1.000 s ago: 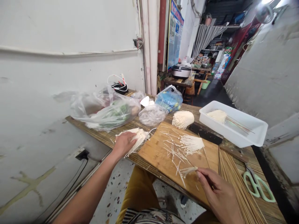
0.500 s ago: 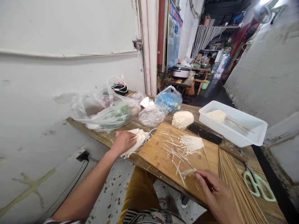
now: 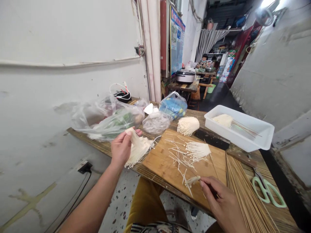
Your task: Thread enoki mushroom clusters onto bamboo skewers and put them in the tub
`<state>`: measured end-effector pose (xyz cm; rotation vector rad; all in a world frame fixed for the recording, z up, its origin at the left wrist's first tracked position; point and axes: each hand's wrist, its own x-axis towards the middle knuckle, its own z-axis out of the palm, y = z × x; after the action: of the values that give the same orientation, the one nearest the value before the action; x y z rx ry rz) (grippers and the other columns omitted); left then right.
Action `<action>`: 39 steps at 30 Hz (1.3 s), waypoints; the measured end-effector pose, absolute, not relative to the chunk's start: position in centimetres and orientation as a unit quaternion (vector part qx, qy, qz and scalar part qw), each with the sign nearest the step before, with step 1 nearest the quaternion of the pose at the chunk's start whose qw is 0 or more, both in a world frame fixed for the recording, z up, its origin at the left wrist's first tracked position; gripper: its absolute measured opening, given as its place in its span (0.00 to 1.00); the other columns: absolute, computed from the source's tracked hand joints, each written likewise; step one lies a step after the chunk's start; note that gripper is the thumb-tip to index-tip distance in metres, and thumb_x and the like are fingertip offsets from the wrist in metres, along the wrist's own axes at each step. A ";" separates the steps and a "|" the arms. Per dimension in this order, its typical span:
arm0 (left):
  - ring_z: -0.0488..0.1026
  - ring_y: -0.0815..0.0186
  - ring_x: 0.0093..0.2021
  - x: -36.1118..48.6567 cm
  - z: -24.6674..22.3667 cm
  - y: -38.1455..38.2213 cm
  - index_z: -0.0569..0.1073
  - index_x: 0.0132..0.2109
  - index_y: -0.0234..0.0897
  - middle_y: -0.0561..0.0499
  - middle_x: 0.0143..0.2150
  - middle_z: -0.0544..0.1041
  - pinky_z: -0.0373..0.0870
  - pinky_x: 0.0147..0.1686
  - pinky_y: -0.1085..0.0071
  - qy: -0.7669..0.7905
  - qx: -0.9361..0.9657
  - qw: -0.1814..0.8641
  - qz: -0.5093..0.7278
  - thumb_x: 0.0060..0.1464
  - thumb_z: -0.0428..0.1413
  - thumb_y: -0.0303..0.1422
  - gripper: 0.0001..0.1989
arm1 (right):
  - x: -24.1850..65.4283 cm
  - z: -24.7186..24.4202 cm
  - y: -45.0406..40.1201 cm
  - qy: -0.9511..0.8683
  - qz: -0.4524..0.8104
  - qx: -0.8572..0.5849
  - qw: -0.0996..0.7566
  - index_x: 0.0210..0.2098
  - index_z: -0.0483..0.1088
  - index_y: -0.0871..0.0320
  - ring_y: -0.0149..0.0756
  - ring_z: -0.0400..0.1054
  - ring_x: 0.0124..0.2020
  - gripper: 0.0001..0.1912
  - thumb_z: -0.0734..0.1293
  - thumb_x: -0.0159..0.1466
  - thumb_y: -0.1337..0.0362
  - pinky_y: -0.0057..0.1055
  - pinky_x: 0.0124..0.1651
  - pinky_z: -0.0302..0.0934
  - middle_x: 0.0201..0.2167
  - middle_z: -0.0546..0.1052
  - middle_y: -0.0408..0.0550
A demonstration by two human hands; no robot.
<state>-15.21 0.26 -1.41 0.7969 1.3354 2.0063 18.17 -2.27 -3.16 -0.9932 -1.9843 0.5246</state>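
enoki mushrooms [image 3: 138,150] lie in loose bunches on the wooden counter [image 3: 92,142] and across the cutting board [image 3: 211,171]. they look light, soft and easily snapped, so the firmer clustered base seems the place to hold. the left hand's grip [image 3: 121,149] is closed on a bunch at the board's edge, while the right hand's grip [image 3: 222,202] pinches a small tuft [image 3: 191,181] over the board.

Contents of the clear plastic bag [image 3: 107,120] blurred behind the film; poster [image 3: 177,40] lettering too small to read; far-off person [image 3: 204,61] tiny; lower ends of the bamboo skewers [image 3: 250,197] cut off by the bottom edge.
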 end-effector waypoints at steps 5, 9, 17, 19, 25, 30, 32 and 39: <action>0.78 0.64 0.38 -9.8 0.1 2.1 0.75 0.43 0.38 0.50 0.35 0.81 0.72 0.48 0.60 0.331 0.130 0.508 0.784 0.55 0.55 0.31 0.08 | 18.3 -3.1 -2.5 -0.784 0.216 -0.403 0.419 0.37 0.72 0.56 0.35 0.74 0.32 0.07 0.62 0.65 0.66 0.25 0.36 0.67 0.31 0.78 0.47; 0.78 0.65 0.36 -6.6 -0.1 3.1 0.74 0.46 0.38 0.48 0.36 0.81 0.73 0.45 0.59 0.287 0.077 0.619 0.727 0.61 0.47 0.31 0.12 | 18.8 -3.0 -2.9 -0.771 0.225 -0.426 0.417 0.36 0.72 0.57 0.34 0.73 0.31 0.08 0.61 0.66 0.65 0.25 0.34 0.66 0.30 0.77 0.48; 0.75 0.69 0.28 -3.4 -2.6 3.7 0.75 0.42 0.28 0.47 0.29 0.77 0.76 0.33 0.70 0.323 0.088 0.701 0.630 0.61 0.46 0.25 0.12 | 19.7 -3.1 -3.0 -0.755 0.219 -0.455 0.419 0.36 0.72 0.58 0.34 0.72 0.31 0.09 0.60 0.66 0.66 0.26 0.34 0.65 0.29 0.76 0.48; 0.74 0.70 0.28 -3.0 -2.7 3.5 0.74 0.43 0.28 0.47 0.30 0.77 0.75 0.30 0.73 0.323 0.096 0.702 0.627 0.59 0.48 0.22 0.11 | 19.8 -3.0 -3.0 -0.755 0.212 -0.460 0.416 0.36 0.72 0.58 0.34 0.72 0.31 0.09 0.60 0.66 0.66 0.26 0.34 0.65 0.30 0.76 0.47; 0.75 0.71 0.31 -2.1 -1.8 2.7 0.74 0.37 0.32 0.49 0.32 0.78 0.75 0.33 0.76 0.346 0.125 0.671 0.644 0.56 0.51 0.19 0.08 | 20.0 -2.6 -2.9 -0.758 0.201 -0.468 0.406 0.36 0.72 0.58 0.34 0.72 0.31 0.09 0.59 0.66 0.67 0.27 0.34 0.64 0.29 0.76 0.47; 0.77 0.68 0.32 -2.0 -1.1 1.9 0.72 0.36 0.34 0.48 0.33 0.79 0.76 0.33 0.73 0.375 0.145 0.651 0.643 0.54 0.53 0.19 0.07 | 20.2 -2.4 -2.6 -0.769 0.188 -0.462 0.399 0.37 0.72 0.59 0.35 0.72 0.32 0.10 0.59 0.66 0.67 0.28 0.35 0.65 0.31 0.77 0.48; 0.77 0.68 0.31 -2.1 -0.9 1.7 0.72 0.36 0.33 0.47 0.32 0.80 0.76 0.32 0.75 0.386 0.159 0.648 0.637 0.54 0.54 0.19 0.06 | 20.3 -2.4 -2.6 -0.772 0.191 -0.461 0.394 0.38 0.73 0.59 0.34 0.72 0.33 0.10 0.59 0.66 0.68 0.28 0.36 0.65 0.32 0.77 0.48; 0.77 0.69 0.29 -2.2 -0.6 1.5 0.74 0.38 0.30 0.45 0.32 0.80 0.76 0.31 0.75 0.414 0.179 0.645 0.617 0.54 0.54 0.20 0.06 | 20.4 -2.5 -2.6 -0.774 0.195 -0.455 0.395 0.39 0.73 0.59 0.33 0.72 0.33 0.10 0.60 0.66 0.68 0.27 0.37 0.64 0.32 0.78 0.48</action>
<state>-2.18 1.47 -0.56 0.4081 0.9420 1.4041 20.42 -2.63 -2.48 -1.1548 -1.9629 0.4938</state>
